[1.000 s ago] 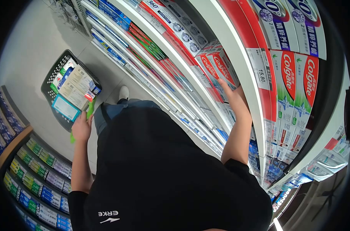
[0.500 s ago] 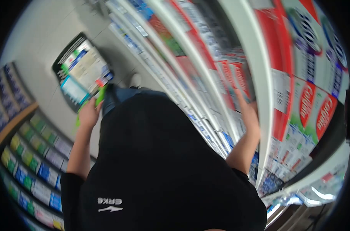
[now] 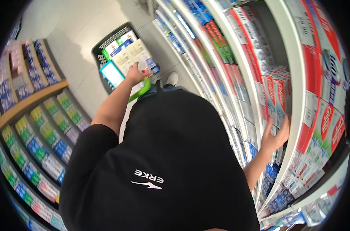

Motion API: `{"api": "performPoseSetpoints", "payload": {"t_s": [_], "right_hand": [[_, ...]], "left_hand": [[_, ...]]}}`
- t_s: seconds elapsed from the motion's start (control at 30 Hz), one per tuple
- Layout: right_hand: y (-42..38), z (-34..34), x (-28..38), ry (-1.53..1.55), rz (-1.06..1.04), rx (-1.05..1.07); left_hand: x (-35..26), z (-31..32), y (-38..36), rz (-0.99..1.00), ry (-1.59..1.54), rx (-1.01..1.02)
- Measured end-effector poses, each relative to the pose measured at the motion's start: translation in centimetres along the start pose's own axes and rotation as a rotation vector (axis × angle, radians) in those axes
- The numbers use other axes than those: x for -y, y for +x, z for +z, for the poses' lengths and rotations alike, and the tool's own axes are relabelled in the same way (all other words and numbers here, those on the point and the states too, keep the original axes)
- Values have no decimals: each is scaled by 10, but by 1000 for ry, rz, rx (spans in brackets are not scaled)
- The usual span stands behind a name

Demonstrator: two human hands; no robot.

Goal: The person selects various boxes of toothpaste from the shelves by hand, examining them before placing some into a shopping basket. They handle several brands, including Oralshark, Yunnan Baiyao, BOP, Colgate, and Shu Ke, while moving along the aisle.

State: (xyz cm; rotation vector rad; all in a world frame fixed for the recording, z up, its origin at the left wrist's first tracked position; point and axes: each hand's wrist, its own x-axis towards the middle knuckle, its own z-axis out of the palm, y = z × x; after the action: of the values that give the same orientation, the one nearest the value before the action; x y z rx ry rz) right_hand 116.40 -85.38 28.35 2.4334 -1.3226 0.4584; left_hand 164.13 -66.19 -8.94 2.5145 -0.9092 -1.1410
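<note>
My left hand (image 3: 135, 74) is over the near end of a dark basket (image 3: 100, 81), close to its green handle (image 3: 141, 90). Its fingers are apart and nothing shows in its grip. Beneath and around it are a beige box (image 3: 129, 54), a light-blue-edged box (image 3: 112, 74) and a small red item. On the right, my right hand (image 3: 275, 135) is inside a shelf bay, thumb and fingers spread, at the lower ends of red-and-white Colgate boxes (image 3: 276, 94). Whether its fingertips touch the boxes is hard to tell.
Shelves (image 3: 240, 82) of boxed goods run along the right, with more toothpaste boxes (image 3: 329, 125) beyond a white shelf edge (image 3: 297, 57). Another rack (image 3: 32, 142) of colourful packs stands on the left. Pale tiled floor (image 3: 82, 23) and a white shoe (image 3: 172, 79) show between.
My left hand has let go of the green handle and moved over the basket's near end. My right hand, earlier reaching with extended fingers near the boxes, now sits spread below them. The view has shifted.
</note>
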Motion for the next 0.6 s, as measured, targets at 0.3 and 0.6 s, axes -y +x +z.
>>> {"api": "performPoseSetpoints", "payload": {"t_s": [0.3,0.6], "right_hand": [[-28,-6,55,108,-59,110],[-10,30,117,413,-121,199]], "left_hand": [[-19,-4,17,229,97,176],[36,-78,-27,284,-242,-159]]}}
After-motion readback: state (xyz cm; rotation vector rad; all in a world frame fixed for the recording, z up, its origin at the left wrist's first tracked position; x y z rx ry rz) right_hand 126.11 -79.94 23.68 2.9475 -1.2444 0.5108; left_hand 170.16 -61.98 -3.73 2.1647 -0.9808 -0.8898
